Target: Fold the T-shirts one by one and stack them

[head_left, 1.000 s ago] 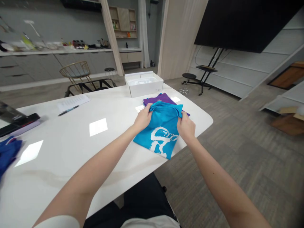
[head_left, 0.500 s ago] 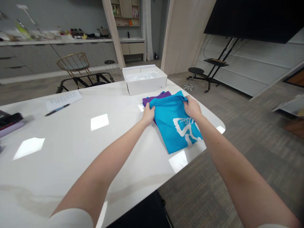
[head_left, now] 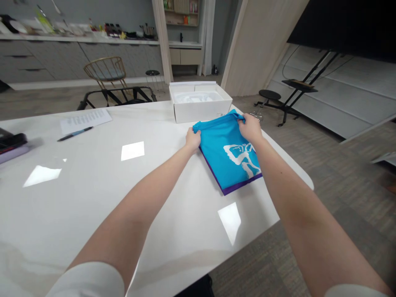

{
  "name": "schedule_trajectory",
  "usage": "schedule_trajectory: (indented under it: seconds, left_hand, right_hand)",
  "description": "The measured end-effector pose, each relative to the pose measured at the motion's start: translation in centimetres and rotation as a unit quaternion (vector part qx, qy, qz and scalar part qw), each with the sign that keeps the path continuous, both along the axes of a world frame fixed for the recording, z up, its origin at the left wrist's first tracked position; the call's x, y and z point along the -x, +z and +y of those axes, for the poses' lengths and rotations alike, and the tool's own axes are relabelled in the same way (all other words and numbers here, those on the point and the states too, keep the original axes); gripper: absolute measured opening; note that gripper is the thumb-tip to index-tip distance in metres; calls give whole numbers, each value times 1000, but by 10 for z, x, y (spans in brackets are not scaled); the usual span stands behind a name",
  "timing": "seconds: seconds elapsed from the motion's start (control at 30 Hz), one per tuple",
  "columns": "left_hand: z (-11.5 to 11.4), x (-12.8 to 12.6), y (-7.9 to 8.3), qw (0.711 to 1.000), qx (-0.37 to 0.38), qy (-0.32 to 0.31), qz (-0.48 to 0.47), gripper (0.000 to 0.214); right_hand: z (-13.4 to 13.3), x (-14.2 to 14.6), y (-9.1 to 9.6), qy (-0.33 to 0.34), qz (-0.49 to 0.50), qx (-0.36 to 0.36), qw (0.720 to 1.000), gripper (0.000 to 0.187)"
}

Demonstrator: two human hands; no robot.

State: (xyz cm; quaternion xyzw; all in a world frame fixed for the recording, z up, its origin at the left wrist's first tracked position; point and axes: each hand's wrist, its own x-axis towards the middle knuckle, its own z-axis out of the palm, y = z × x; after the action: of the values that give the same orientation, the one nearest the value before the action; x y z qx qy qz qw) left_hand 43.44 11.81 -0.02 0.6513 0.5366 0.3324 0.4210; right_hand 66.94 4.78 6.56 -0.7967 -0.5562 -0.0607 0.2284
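A folded blue T-shirt [head_left: 216, 150] with a white print lies at the right end of the white table. At its far left corner, my left hand [head_left: 193, 139] is closed, pinching the edge. My right hand [head_left: 250, 127] grips the far right corner, fingers wrapped round the folded fabric. Under the blue shirt is a folded purple cloth [head_left: 228, 191], showing as a strip along the left and near edges; the rest of it is covered. Part of the print is hidden behind my right forearm.
Just beyond the shirt stands an open white box [head_left: 201, 112] with whitish contents. Left on the table [head_left: 102, 185] are a printed sheet [head_left: 86, 119], a pen [head_left: 75, 133] and a dark object [head_left: 12, 143]. A chair [head_left: 107, 74] and a stool [head_left: 269, 95] stand beyond.
The blue T-shirt has come to lie squarely over the purple cloth, whose strip now shows at the near edge instead of behind. Both hands kept their grip. The view has turned slightly left.
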Motion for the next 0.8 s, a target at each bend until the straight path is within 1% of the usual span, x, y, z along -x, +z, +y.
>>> schedule_trajectory:
  seconds: [0.07, 0.1, 0.17, 0.2, 0.23, 0.3, 0.37, 0.4, 0.43, 0.47, 0.5, 0.57, 0.6, 0.63, 0.7, 0.8]
  left_hand:
    - [6, 3, -10, 998, 52, 19, -5, 26]
    - [7, 4, -13, 998, 60, 25, -12, 26]
    - [6, 7, -15, 999, 43, 21, -8, 30]
    - [3, 9, -14, 1000, 20, 21, 2, 35]
    - [-1, 10, -11, 999, -15, 24, 17, 42]
    - [-12, 13, -5, 991, -116, 18, 57, 55]
    - [-26, 13, 1, 967, -236, -33, 94, 58]
    - [-35, 11, 3, 951, -280, -72, 110, 56]
    - [-43, 8, 3, 937, -306, -114, 127, 54]
    - [-52, 5, 1, 927, -311, -151, 147, 53]
    - [-60, 2, -2, 922, -298, -181, 170, 55]
    - [-74, -3, -12, 914, -251, -234, 216, 63]
    - [-79, -5, -17, 910, -242, -246, 231, 67]
    - [-85, -5, -22, 907, -237, -251, 242, 69]
    - [-94, -3, -27, 907, -241, -235, 252, 71]
    - [-114, 5, -26, 909, -254, -215, 250, 73]
  right_hand:
    - [15, 0, -16, 4, 2, 46, 999, 33]
    - [20, -1, -24, 2, 3, 62, 998, 33]
    - [25, -4, -36, -4, 7, 86, 996, 36]
    - [25, -5, -40, -6, 11, 96, 995, 38]
    - [24, -5, -44, -11, 17, 105, 994, 42]
    - [21, -1, -49, -27, 30, 118, 992, 53]
    - [15, 7, -51, -37, 28, 106, 993, 65]
    - [11, 13, -52, -28, 21, 90, 995, 68]
    - [6, 19, -53, -7, 12, 72, 997, 68]
    - [1, 25, -55, 25, 6, 62, 998, 66]
    - [-5, 30, -57, 60, 4, 62, 996, 62]
    - [-18, 38, -63, 115, 13, 100, 988, 57]
    - [-24, 39, -66, 128, 19, 127, 983, 57]
    - [-31, 40, -70, 130, 25, 152, 979, 57]
    - [-45, 38, -73, 117, 33, 182, 976, 59]
    - [-66, 36, -72, 85, 38, 195, 976, 61]
